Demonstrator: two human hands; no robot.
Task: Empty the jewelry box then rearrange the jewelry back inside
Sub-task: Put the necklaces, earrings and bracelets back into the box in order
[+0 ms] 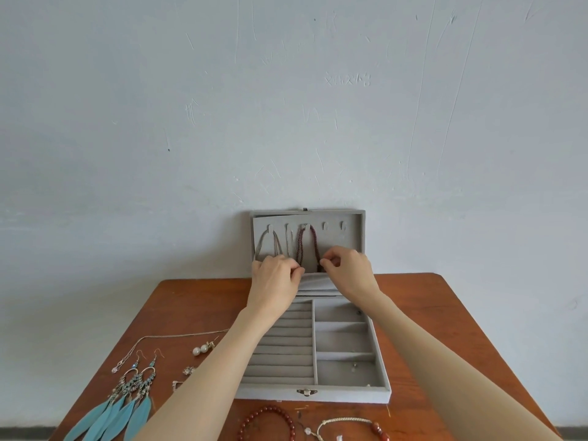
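Head view shows the grey jewelry box (pixel 350 370) open at centre frame on the wooden table (pixel 197 300), its lid (pixel 353 233) upright against the wall. Both hands work at the lid's lower edge: the left hand (pixel 276 278) pinches near the pocket flap (pixel 315 283), the right hand (pixel 348 270) pinches the end of the dark beaded necklace (pixel 308 246) hanging from a hook. Tugging could slip it off the hook or tangle it with the silver chains (pixel 270 245) just beside. Feather earrings (pixel 121 405) and bracelets (pixel 270 421) wait at lower frame
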